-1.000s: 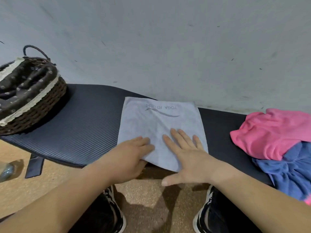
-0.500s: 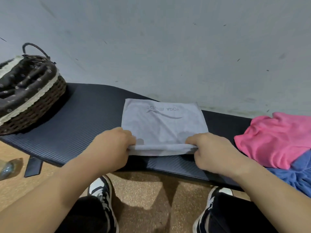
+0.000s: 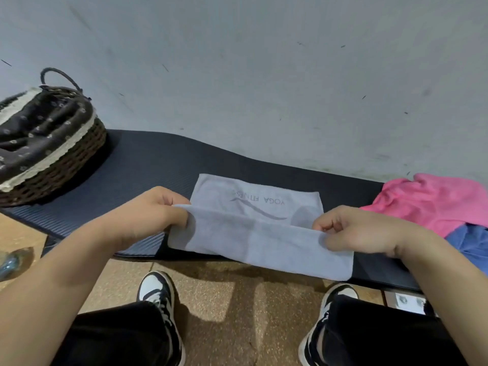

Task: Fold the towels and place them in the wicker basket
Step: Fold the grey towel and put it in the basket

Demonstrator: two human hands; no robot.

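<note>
Nearest, the left hand [image 3: 155,215] and right hand [image 3: 353,231] each pinch an end of the pale grey printed microfibre towel [image 3: 264,233], its near edge lifted over the dark ribbed foam mat [image 3: 158,165]. Farther right lie a crumpled pink towel [image 3: 433,204] and blue towel [image 3: 472,244]; far left stands the brown wicker basket with dark floral liner [image 3: 50,146].

Both hands have lifted the grey towel's [image 3: 260,241] near edge.

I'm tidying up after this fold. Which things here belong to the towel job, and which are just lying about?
Job: grey towel pinched in left hand and right hand; pink towel; blue towel; wicker basket.
Lying about: clear bottle on the floor; black mat.
</note>
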